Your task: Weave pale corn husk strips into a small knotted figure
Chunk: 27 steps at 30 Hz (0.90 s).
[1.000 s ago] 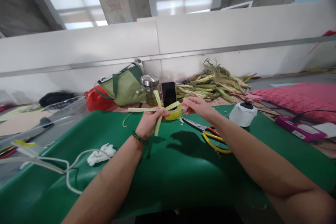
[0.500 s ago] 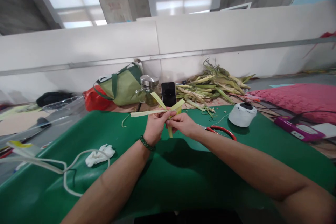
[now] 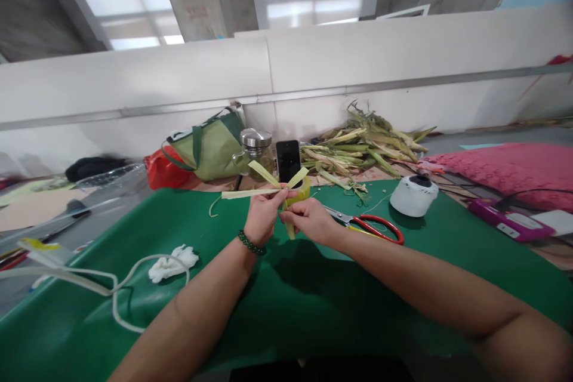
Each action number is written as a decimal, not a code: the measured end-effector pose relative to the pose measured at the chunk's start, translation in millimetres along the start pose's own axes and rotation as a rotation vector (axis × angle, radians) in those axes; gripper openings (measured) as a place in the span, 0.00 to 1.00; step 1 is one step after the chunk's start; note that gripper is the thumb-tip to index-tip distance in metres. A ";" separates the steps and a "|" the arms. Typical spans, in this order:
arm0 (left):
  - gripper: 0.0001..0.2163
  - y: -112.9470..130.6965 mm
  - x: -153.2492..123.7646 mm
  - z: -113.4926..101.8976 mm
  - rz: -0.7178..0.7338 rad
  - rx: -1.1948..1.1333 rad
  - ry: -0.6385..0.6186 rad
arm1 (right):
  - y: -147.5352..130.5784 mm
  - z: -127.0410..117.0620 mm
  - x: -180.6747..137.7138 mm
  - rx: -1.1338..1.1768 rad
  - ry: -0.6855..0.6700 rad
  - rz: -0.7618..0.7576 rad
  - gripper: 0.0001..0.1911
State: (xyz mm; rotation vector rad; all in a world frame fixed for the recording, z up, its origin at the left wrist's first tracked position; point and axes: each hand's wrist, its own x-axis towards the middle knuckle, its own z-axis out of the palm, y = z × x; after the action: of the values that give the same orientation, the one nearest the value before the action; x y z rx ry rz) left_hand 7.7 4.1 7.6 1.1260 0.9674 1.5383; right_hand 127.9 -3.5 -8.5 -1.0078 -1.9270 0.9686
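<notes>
Pale yellow-green leaf strips (image 3: 244, 194) cross one another between my two hands, above the green mat (image 3: 215, 322). My left hand (image 3: 264, 209) pinches them where they meet, thumb on top; strip ends spread left, up and to the upper right. Lower down, my right hand (image 3: 307, 218) has its fingers closed on the strip that hangs toward me. Behind the hands a yellow roll of tape (image 3: 304, 189) shows in part. Scissors with red handles (image 3: 385, 227) lie just right of my right hand, open side partly covered by it.
A phone (image 3: 289, 160) stands upright behind the hands, beside a lidded glass jar (image 3: 256, 152). Dried stalks and husks (image 3: 371, 140) are heaped by the wall. A white spool (image 3: 413, 196), a purple power strip (image 3: 510, 221), crumpled tissue (image 3: 172, 264) and a white cable (image 3: 117, 304) lie around.
My right hand has moved slightly down and toward me along the lower strip, uncovering more of the tape roll and scissors. The strips' upper ends have shifted a little left and down.
</notes>
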 end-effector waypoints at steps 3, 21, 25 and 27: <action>0.12 0.0 -0.2 0.1 0.006 -0.009 0.009 | -0.6 0.5 0.0 0.001 -0.008 0.013 0.18; 0.11 26.8 -6.1 -13.9 -0.025 0.320 -0.326 | -5.3 -54.1 9.0 0.163 0.122 -0.043 0.17; 0.15 22.7 -6.4 -11.7 0.008 0.480 -0.359 | -1.1 -58.2 9.5 0.072 0.127 -0.111 0.11; 0.18 19.2 -4.4 -12.1 0.021 0.576 -0.358 | -1.2 -59.0 8.6 -0.049 0.188 -0.170 0.08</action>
State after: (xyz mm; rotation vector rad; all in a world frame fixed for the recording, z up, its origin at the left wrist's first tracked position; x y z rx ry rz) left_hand -8.1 -5.1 21.7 1.7472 1.1789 1.0347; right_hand 174.4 19.8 20.6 -0.9121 -1.8527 0.7083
